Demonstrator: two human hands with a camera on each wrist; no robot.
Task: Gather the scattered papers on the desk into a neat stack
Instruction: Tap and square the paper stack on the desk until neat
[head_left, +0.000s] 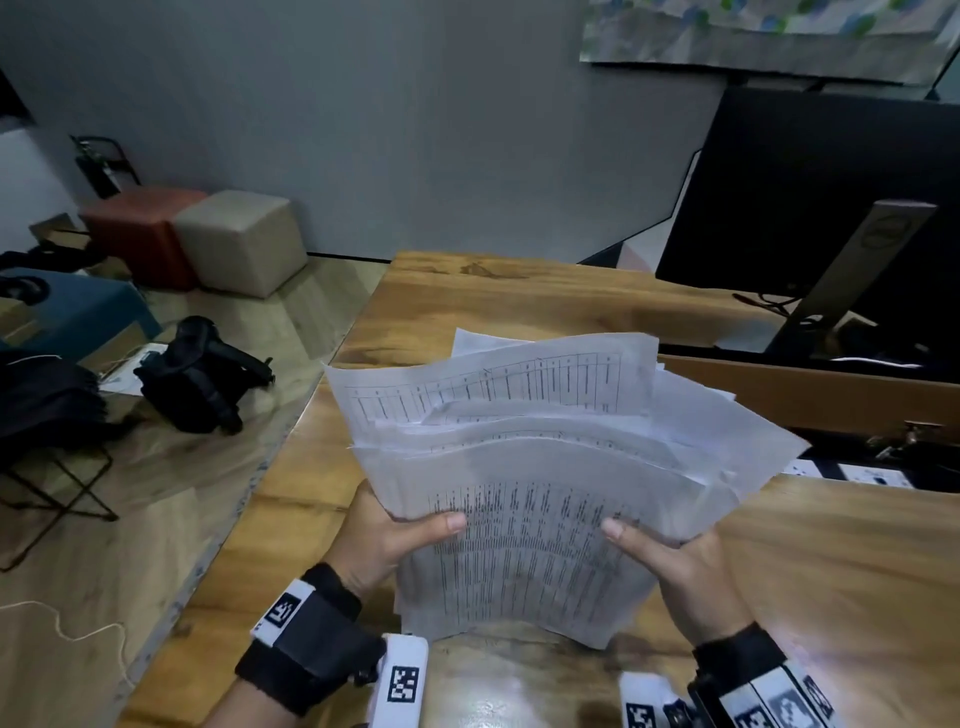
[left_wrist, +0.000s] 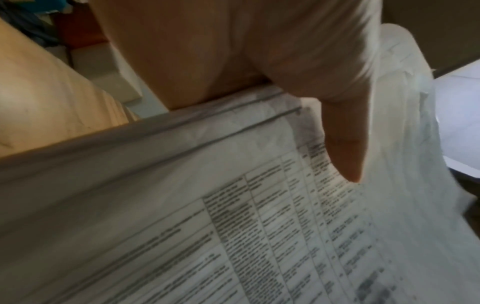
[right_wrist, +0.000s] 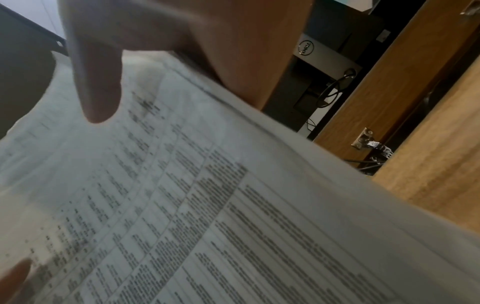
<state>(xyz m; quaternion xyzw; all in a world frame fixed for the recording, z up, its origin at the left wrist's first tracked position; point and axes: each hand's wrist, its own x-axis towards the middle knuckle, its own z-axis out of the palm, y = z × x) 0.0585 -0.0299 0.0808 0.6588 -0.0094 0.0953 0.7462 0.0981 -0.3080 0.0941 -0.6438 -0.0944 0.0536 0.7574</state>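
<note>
A loose bundle of printed papers (head_left: 524, 530) with tables of text is lifted above the wooden desk (head_left: 831, 571), its sheets fanned out unevenly at the top. My left hand (head_left: 395, 535) grips the bundle's left edge, thumb laid across the front sheet. My right hand (head_left: 670, 551) grips the right edge the same way. In the left wrist view the thumb (left_wrist: 342, 144) presses the papers (left_wrist: 233, 236). The right wrist view shows the thumb (right_wrist: 96, 82) on the front sheet of the papers (right_wrist: 207, 205). The other fingers are hidden behind the sheets.
A black monitor (head_left: 810, 208) on a stand sits at the desk's far right, with an open hinged wooden flap (head_left: 779, 389) beside it. Left of the desk, on the floor, are a black bag (head_left: 202, 374), two cube stools (head_left: 239, 239) and a folding chair.
</note>
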